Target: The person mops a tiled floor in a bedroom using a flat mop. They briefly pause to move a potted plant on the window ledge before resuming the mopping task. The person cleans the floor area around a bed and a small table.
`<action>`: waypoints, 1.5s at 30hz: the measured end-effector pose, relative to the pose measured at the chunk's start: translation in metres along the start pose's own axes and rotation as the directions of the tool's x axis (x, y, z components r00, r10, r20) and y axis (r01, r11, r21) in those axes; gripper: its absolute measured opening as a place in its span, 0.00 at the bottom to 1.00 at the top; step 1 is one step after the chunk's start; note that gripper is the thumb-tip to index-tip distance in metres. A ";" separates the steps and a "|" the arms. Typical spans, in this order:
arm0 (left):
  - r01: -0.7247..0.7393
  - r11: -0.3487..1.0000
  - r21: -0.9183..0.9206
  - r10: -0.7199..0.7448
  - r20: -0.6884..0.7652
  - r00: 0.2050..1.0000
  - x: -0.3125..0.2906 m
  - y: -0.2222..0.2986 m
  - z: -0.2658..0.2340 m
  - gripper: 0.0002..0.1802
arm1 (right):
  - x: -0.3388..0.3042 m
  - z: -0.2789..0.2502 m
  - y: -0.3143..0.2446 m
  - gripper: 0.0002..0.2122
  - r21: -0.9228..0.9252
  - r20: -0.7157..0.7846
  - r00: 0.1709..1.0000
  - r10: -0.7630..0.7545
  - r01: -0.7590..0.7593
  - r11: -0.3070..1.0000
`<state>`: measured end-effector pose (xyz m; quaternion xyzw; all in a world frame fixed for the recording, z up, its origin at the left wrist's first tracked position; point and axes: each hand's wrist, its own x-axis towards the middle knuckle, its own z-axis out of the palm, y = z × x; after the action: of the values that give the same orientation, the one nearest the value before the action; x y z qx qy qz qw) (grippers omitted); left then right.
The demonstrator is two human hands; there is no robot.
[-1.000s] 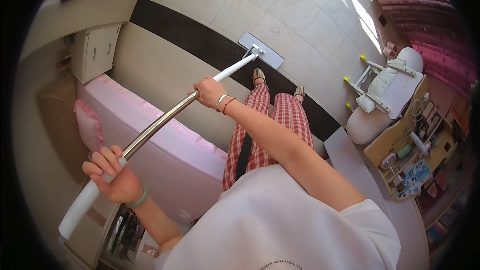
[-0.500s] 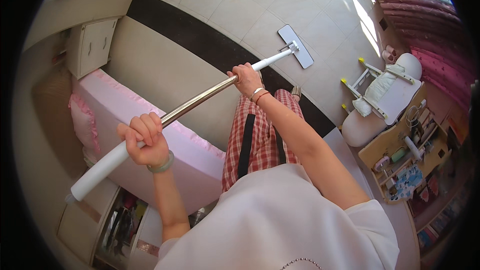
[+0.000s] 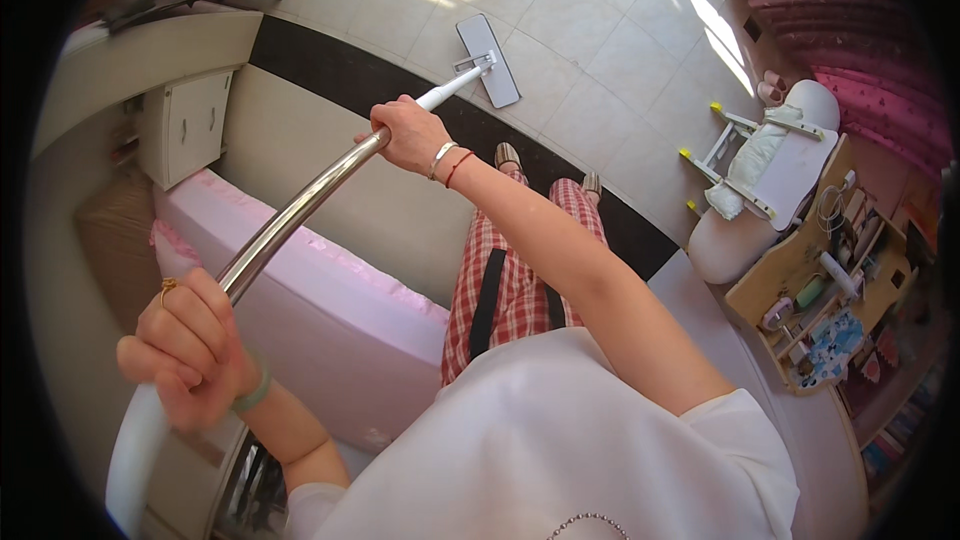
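While both hands grip its pole, the flat mop [image 3: 300, 203] runs diagonally from the lower left up toward the middle, its pale rectangular mop head [image 3: 481, 45] over the tiled floor [image 3: 590, 50], just beyond a dark strip [image 3: 340, 70]. The pole is shiny metal along its middle and white toward each end, and it looks bowed through the wide lens. Nearer the head, the right hand [image 3: 410, 135] has its fingers wrapped around the pole about where metal gives way to white; a silver bracelet [image 3: 438, 160] and a red cord [image 3: 460, 168] circle that wrist. Lower down, the left hand [image 3: 190, 340] curls its fingers around the upper part of the pole, a little blurred, with a gold ring [image 3: 168, 290] on one finger and a green bangle [image 3: 252, 387] at the wrist. Below the pole are red checked trousers [image 3: 465, 335] and a white top [image 3: 590, 410]. To the left stretches a pink-covered bed [image 3: 330, 290], with a white cabinet [image 3: 200, 125] past its far end. Well apart on the right stand a pale chair [image 3: 805, 170] with yellow-tipped legs and a wooden shelf [image 3: 745, 290] crowded with small things, near pink curtains [image 3: 860, 110]
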<state>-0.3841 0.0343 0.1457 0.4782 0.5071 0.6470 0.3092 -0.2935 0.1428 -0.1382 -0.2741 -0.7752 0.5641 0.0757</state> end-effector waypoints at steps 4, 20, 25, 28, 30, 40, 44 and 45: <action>-0.045 0.997 0.070 0.027 0.236 0.971 0.022 -0.038 0.035 0.13 | 0.019 -0.027 0.037 0.16 -0.038 0.036 0.999 0.029 -0.027 0.999; 0.083 0.983 -0.165 0.025 0.561 0.828 0.048 -0.050 0.225 0.20 | -0.144 -0.132 0.114 0.15 0.111 -0.583 0.780 0.228 -0.202 0.973; 0.116 0.945 -0.307 0.145 0.708 0.691 0.043 -0.057 0.276 0.21 | -0.209 -0.143 0.125 0.15 0.220 -0.713 0.611 0.344 -0.270 0.937; 0.182 0.945 -0.271 0.071 0.714 0.696 0.031 -0.051 0.301 0.20 | -0.242 -0.139 0.133 0.15 0.215 -0.781 0.539 0.316 -0.244 0.946; 0.182 0.954 -0.240 0.045 0.712 0.701 0.029 -0.046 0.307 0.20 | -0.247 -0.137 0.142 0.16 0.164 -0.822 0.516 0.239 -0.187 0.968; 0.017 0.992 -0.129 0.081 0.720 0.689 0.042 -0.009 0.349 0.19 | -0.225 -0.177 0.125 0.17 0.224 -0.949 0.218 0.229 -0.050 0.973; -0.165 0.984 -0.074 0.179 0.517 0.837 0.018 -0.036 0.376 0.19 | -0.209 -0.221 0.152 0.16 0.259 -0.961 0.083 0.263 -0.054 0.964; -0.178 0.981 -0.080 0.195 0.442 0.875 0.008 -0.046 0.382 0.18 | -0.212 -0.229 0.157 0.16 0.251 -0.956 0.138 0.260 -0.082 0.965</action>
<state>-0.0341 0.1923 0.1154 0.6550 0.3617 0.5555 0.3628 0.0353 0.2592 -0.1608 -0.6537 -0.4635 0.3085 0.5125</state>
